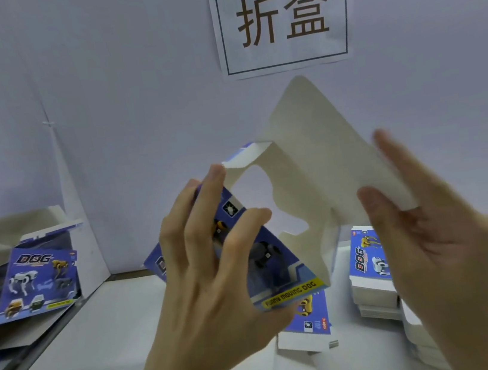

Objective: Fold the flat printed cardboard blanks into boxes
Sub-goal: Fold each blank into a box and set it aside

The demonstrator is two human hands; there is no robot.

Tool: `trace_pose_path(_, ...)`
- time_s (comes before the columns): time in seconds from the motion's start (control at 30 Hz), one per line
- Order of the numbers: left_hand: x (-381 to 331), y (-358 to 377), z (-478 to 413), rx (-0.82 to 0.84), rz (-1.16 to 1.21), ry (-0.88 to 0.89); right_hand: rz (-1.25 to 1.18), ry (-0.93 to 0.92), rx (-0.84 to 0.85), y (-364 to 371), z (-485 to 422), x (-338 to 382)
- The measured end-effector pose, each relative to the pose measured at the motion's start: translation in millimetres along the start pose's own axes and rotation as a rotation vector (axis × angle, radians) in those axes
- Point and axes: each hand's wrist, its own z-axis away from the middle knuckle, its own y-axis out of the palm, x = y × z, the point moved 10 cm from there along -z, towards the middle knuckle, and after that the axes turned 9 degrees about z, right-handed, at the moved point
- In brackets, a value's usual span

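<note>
A half-opened cardboard blank (304, 157), blue print outside and plain white inside with a cut-out window, is held up in the air in front of the wall. My left hand (214, 270) grips its printed blue panel, fingers curled over the front and thumb under the lower edge. My right hand (423, 222) is at the white panel's right edge, fingers nearly straight and thumb against the card; it is motion-blurred. Stacks of flat printed blanks (371, 276) lie on the table below.
Folded blue boxes (33, 277) with dog pictures are piled at the left on a grey shelf edge. A paper sign (281, 13) hangs on the white wall behind. More white blanks (305, 339) lie under my hands on the white table (102, 346).
</note>
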Motion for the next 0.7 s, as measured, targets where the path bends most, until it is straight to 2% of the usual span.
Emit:
trace_pose_path(0.1, 7, 7, 4, 0.033, -0.062, 0.007, 0.031, -0.091, 0.027, 11, 5, 8)
trace_pose_path(0.2, 14, 12, 6, 0.036, -0.065, -0.012, -0.02, -0.103, 0.042, 18, 8, 9)
trace_pose_path(0.33, 10, 12, 6, 0.005, -0.092, 0.021, -0.208, 0.087, 0.078, 23, 8, -9)
trace_pose_path(0.47, -8, 25, 7, 0.072, -0.122, 0.1, 0.035, 0.224, -0.101, 1, 9, -35)
trace_pose_path(0.6, -19, 43, 10, 0.156, -0.129, 0.112, 0.295, 0.002, -0.162, -3, 10, -17)
trace_pose_path(0.67, -15, 41, 10, 0.122, -0.127, 0.08, 0.281, -0.121, -0.124, 3, 12, -8)
trace_pose_path(0.7, -11, 37, 9, 0.097, -0.122, 0.056, 0.189, -0.138, -0.067, 8, 12, -7)
